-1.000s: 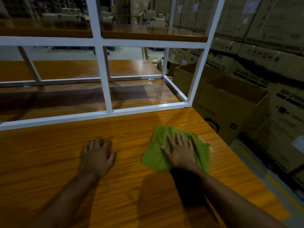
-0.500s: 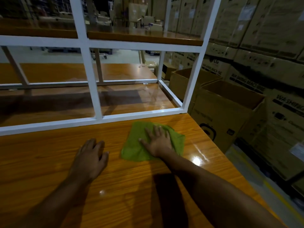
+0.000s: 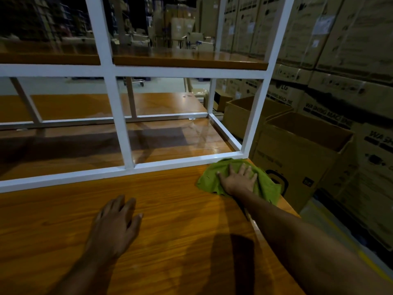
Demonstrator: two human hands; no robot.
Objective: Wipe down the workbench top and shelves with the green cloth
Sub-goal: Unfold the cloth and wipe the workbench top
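**Cloth pressed flat at the bench's far right corner**

The right hand [image 3: 239, 180] lies palm down on the green cloth [image 3: 207, 180], fingers straight and slightly spread, pressing it against the workbench top [image 3: 170, 209]. Nothing is pinched or curled round; the cloth is held only by the flat of the hand.

The cloth sits at the far right corner of the wooden top. Its far edge touches the bottom rail of the white frame [image 3: 119, 124], just beside the frame's right corner post. Its right side reaches the edge of the bench, and whether it hangs over cannot be told. It is crumpled, with folds showing on both sides of the hand.

The left hand [image 3: 116, 225] rests on the bare wood nearer the person, well apart from the cloth. Its fingers are loosely bent, tips on the surface, and it holds nothing.

Behind the frame's bottom rail lies the lower shelf [image 3: 170, 143], glossy and partly in shadow. The upper shelf [image 3: 187, 59] runs across the frame above it.

To the right of the bench stands an open cardboard box [image 3: 297, 165], with another open one behind it. Printed cartons [image 3: 340, 39] are stacked high along the right side.
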